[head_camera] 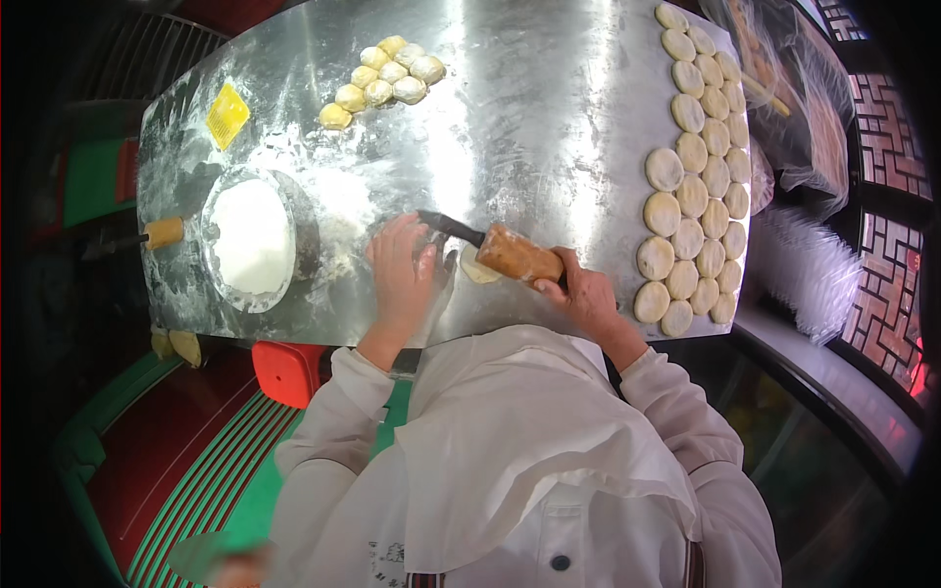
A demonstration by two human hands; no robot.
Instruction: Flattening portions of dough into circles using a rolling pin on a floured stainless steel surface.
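Note:
My right hand (587, 292) grips one end of a wooden rolling pin (518, 255), which lies slanted above the steel tabletop (514, 154). The pin's dark far handle (462, 231) points toward my left hand (401, 257). That hand is lowered over the table with its thumb spread from the fingers; whether its fingertips touch the handle's blurred tip is unclear. Partly under the roller, a flattened dough round (479, 266) shows on the steel. Flattened rounds (691, 198) stand in rows along the right side, and floured dough balls (393, 72) are grouped at the back.
A bowl of white flour (250, 235) stands left of my left hand, with loose flour around it. Farther back lies a yellow plastic scraper (229, 116). A second wooden roller (163, 232) overhangs the left edge. Below the table is a red stool (285, 375).

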